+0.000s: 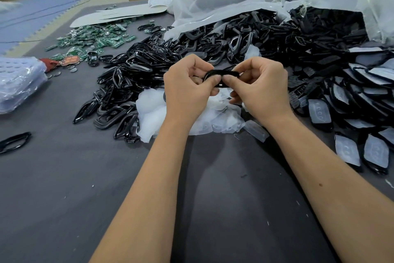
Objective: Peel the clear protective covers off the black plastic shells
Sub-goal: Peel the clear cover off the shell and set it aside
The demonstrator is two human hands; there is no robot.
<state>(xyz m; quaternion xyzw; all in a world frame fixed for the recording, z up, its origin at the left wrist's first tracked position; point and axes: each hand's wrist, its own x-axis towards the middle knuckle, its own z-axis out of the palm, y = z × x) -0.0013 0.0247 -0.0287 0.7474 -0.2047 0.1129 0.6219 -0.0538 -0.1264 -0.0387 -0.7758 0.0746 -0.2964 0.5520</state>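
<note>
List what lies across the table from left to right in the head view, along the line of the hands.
Stack of clear plastic trays → pile of peeled glossy black frames → left hand → black shell held by both hands → right hand → shells with clear covers still on.

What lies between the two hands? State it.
In the head view, one black shell spans the gap: the left hand and the right hand each pinch an end, above the peeled clear covers.
</note>
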